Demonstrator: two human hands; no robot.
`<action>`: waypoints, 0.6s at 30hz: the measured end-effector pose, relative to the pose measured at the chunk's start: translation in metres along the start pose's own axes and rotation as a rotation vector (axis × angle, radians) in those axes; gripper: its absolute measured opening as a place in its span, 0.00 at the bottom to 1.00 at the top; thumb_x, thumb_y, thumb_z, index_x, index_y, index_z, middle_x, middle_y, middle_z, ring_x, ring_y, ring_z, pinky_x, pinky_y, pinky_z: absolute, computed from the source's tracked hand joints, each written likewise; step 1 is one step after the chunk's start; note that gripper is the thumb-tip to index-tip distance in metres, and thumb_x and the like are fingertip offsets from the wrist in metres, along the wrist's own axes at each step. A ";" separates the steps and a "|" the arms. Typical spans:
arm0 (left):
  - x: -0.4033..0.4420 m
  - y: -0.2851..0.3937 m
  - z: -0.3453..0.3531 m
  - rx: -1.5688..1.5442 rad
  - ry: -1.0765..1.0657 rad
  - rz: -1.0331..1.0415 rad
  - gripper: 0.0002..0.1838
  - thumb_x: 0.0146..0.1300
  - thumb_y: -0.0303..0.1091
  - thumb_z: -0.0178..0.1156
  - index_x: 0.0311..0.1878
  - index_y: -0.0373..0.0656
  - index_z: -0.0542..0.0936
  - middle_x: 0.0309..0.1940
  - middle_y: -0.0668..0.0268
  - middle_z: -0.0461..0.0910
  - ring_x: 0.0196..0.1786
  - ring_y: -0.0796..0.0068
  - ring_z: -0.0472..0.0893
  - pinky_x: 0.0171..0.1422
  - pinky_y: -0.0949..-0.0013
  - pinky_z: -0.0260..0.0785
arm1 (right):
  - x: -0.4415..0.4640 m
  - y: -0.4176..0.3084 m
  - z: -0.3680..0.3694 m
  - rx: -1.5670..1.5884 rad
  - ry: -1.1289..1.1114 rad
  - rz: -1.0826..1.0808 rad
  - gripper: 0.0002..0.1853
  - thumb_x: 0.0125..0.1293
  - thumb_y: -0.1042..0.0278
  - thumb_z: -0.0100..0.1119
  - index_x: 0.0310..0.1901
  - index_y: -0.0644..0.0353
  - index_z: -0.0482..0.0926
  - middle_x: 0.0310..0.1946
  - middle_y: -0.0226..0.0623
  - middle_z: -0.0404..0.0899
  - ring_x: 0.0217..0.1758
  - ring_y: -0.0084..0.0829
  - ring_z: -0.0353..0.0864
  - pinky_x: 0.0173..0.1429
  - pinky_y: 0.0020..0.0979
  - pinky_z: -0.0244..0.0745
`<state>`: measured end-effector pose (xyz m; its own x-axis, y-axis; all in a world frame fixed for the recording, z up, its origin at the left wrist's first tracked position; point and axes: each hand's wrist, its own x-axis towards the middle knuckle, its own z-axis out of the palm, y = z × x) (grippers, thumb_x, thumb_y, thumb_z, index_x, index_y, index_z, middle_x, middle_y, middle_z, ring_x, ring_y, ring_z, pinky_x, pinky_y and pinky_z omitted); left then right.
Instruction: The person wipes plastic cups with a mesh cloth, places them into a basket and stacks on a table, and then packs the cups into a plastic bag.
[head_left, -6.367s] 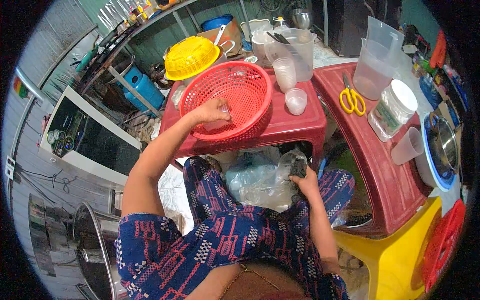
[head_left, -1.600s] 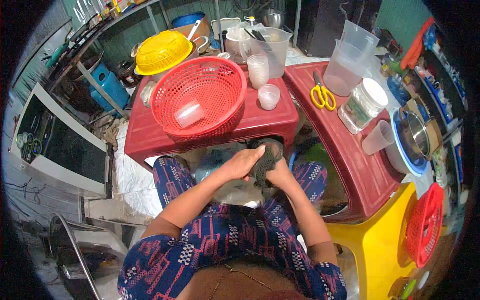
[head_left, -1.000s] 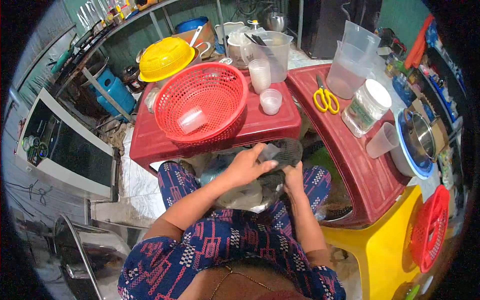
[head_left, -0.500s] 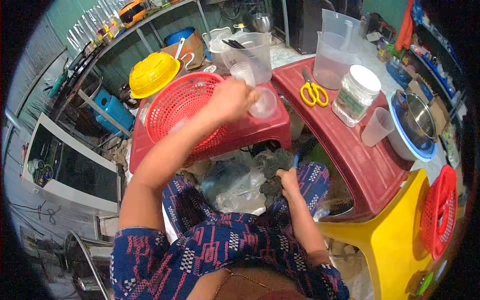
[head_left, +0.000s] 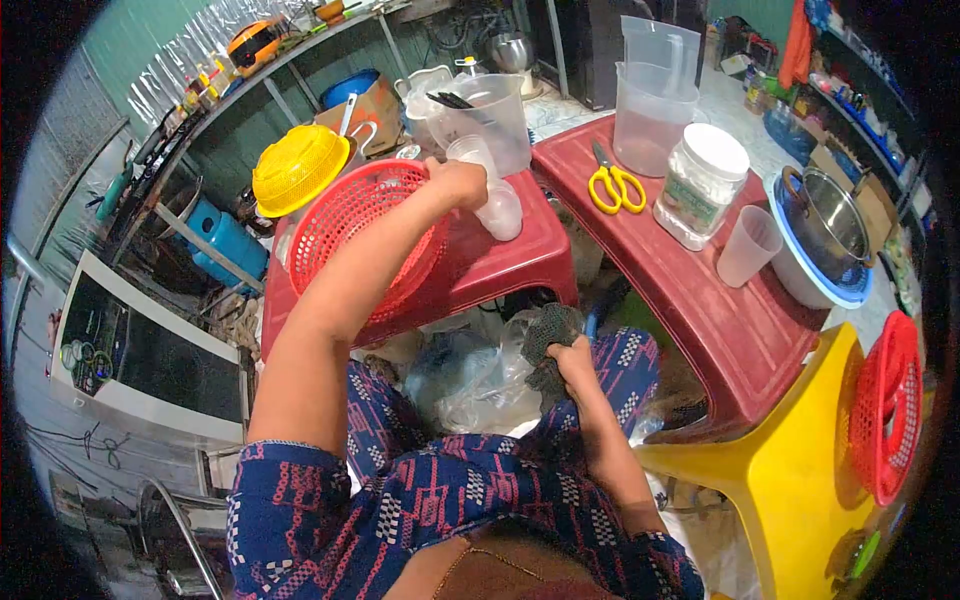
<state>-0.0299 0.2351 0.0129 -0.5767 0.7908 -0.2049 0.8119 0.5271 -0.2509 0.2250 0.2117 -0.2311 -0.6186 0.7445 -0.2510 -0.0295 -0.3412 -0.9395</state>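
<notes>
My left hand (head_left: 460, 186) reaches over the red plastic basket (head_left: 332, 205), its fingers curled and mostly hidden. It is closed on a clear plastic cup (head_left: 501, 212) that pokes out on its right side, low over the red stool. Just behind the hand stands another translucent cup (head_left: 470, 150), perhaps a stack. Down by my right knee, my right hand (head_left: 572, 364) grips a bunched dark mesh net (head_left: 550, 335). Below the net, clear plastic bags (head_left: 475, 385) lie between my legs.
On the second red stool (head_left: 730, 330) stand yellow-handled scissors (head_left: 616, 188), a white-lidded jar (head_left: 700, 185), a measuring jug (head_left: 655, 105) and a frosted cup (head_left: 750, 246). A pot (head_left: 835, 225) sits in a blue basin at right. A yellow colander (head_left: 300, 170) is behind the basket.
My left hand has moved slightly left, towards the basket's rim, and the clear cup beside it has changed its tilt. The right hand keeps its hold on the net. The view has shifted a little.
</notes>
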 end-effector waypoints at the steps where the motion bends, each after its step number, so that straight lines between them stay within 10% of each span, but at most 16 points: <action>1: 0.002 0.002 0.001 0.016 -0.043 0.018 0.17 0.49 0.33 0.57 0.45 0.45 0.82 0.48 0.56 0.79 0.53 0.55 0.77 0.55 0.36 0.52 | 0.001 0.002 0.000 0.000 0.000 0.002 0.14 0.47 0.84 0.53 0.38 0.65 0.78 0.31 0.34 0.80 0.29 0.30 0.78 0.34 0.32 0.74; 13: 0.004 0.021 0.023 0.415 0.096 0.156 0.17 0.52 0.40 0.55 0.44 0.48 0.83 0.47 0.59 0.80 0.51 0.53 0.77 0.50 0.18 0.41 | 0.006 0.006 0.004 -0.080 -0.054 -0.023 0.15 0.47 0.84 0.52 0.39 0.65 0.77 0.31 0.34 0.79 0.30 0.31 0.78 0.37 0.31 0.74; 18: -0.001 0.010 0.009 0.151 0.086 0.121 0.17 0.51 0.40 0.56 0.43 0.47 0.83 0.47 0.57 0.80 0.50 0.53 0.79 0.54 0.26 0.50 | 0.003 0.000 0.003 -0.022 -0.046 0.011 0.16 0.46 0.84 0.52 0.40 0.65 0.76 0.32 0.33 0.78 0.33 0.30 0.77 0.37 0.30 0.73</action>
<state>-0.0218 0.2367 0.0017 -0.4606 0.8726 -0.1625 0.8484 0.3791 -0.3694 0.2205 0.2119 -0.2307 -0.6546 0.7130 -0.2512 -0.0055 -0.3367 -0.9416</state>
